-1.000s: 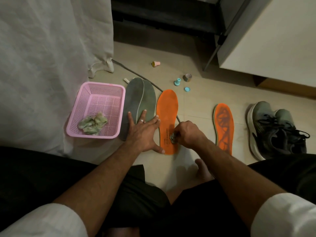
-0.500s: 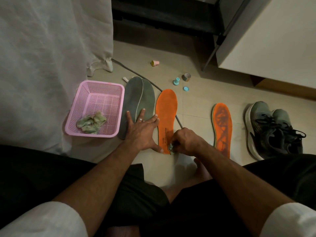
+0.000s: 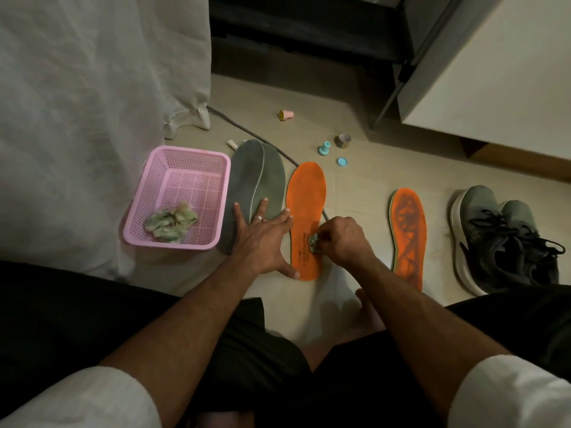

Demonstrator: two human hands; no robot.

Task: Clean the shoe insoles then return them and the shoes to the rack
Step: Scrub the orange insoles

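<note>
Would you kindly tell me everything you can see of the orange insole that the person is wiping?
The orange insole lies flat on the tiled floor, toe end away from the person, between a grey insole pair and a second orange insole. It looks like foam with a matte, fairly even orange face and dark printed lettering near the heel. The left hand rests open beside it, thumb on its heel edge. The right hand pinches a small crumpled wipe against its heel half.

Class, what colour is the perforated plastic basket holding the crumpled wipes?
The perforated plastic basket is pink, clearest in the head view.
</note>
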